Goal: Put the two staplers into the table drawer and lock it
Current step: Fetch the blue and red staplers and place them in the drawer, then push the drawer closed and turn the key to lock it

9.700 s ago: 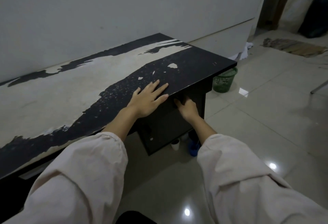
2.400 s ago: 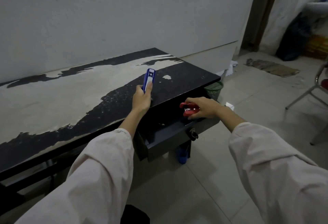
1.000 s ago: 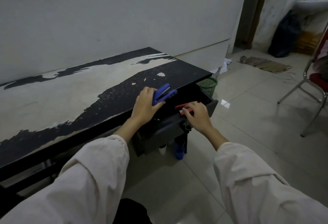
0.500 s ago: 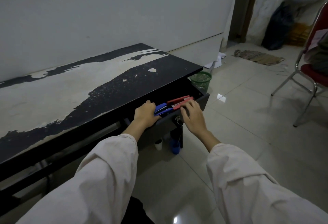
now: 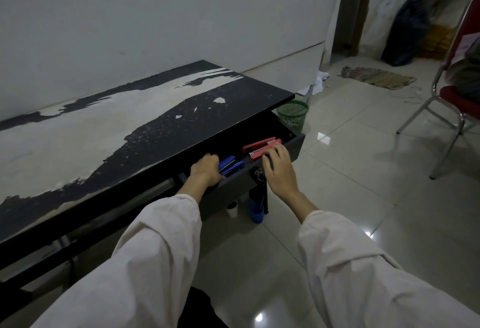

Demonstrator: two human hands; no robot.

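The table drawer [image 5: 297, 146] stands pulled out under the right end of the worn black table [image 5: 145, 130]. A blue stapler [image 5: 232, 166] lies inside it at the left, and my left hand [image 5: 206, 174] is curled over its rear end. A red stapler [image 5: 260, 146] lies inside at the right. My right hand [image 5: 280, 170] hovers over the drawer's front edge with its fingers spread, the tips touching the red stapler's near end. A key [image 5: 259, 175] sits in the lock on the drawer front, just below my right hand.
A green mesh bin [image 5: 293, 114] stands on the tiled floor beyond the table's end. A small white cup [image 5: 232, 209] and a blue container [image 5: 256, 214] sit under the drawer. A red metal-framed chair [image 5: 452, 109] is at the right.
Since a second ago both hands came down into the open drawer with the staplers. The red stapler now lies in it and my right hand's fingers have spread off it.
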